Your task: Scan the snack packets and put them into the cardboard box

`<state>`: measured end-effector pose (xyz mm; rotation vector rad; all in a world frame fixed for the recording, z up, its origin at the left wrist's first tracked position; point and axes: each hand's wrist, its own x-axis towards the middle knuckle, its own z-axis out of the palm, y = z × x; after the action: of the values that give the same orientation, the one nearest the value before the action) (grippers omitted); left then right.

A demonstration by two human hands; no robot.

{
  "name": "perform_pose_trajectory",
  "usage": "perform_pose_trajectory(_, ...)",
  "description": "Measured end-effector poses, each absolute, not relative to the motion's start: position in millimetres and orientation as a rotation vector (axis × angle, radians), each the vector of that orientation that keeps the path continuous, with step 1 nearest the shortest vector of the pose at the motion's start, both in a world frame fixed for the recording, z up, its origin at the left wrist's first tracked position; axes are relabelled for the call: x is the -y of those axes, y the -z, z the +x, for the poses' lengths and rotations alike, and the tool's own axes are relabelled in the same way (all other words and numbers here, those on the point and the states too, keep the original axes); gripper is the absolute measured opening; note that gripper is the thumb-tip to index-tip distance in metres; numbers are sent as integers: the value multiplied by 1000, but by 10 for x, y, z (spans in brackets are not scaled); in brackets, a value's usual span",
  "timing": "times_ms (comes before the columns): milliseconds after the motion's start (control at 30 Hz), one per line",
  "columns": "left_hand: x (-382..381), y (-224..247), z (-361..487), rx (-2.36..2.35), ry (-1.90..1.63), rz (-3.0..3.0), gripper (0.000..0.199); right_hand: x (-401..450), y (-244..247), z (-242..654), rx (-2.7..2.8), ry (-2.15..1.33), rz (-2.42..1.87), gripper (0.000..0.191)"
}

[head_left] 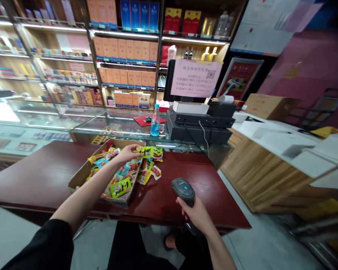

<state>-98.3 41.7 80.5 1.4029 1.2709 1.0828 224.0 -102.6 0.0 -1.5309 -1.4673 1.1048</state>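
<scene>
My left hand (pixel 129 154) reaches over the cardboard tray (pixel 80 177), its fingers closed on the edge of a green snack packet (pixel 145 151). That packet is beside a small pile of packets (pixel 157 153) on the table, just right of the tray. Colourful wrapped snacks fill the tray, among them a green packet (pixel 121 187) near its front. My right hand (pixel 196 214) is wrapped round the handle of a dark barcode scanner (pixel 183 190), held above the table's front edge. More loose packets (pixel 145 176) lie against the tray's right side.
The dark red table (pixel 211 191) stands before a glass counter (pixel 115 123). On the counter are a blue bottle (pixel 155 122), a monitor with a pink sign (pixel 195 78), and a black cash drawer (pixel 199 129) with cables. A wooden cabinet (pixel 259 172) is at the right.
</scene>
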Motion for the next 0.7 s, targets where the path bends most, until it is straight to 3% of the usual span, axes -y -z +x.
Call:
perform_pose_trajectory(167, -114, -1114, -1869, -1502, -1272, 1450, 56, 839, 89, 2088, 1535, -1156, -1454, 42)
perform_pose_trajectory(300, -16, -1080, -1977, -1584, -1284, 1504, 55, 795, 114, 1997, 1569, -1164, -1400, 42)
perform_pose_trajectory(567, -325, -769, -837, -1324, -979, 1885, 39, 930, 29, 2160, 1500, -1133, -1464, 38)
perform_pose_trajectory(700, -455, -576, -150, -1403, -491, 2215, 35, 1037, -25, 2312, 1441, -1096, -1516, 38)
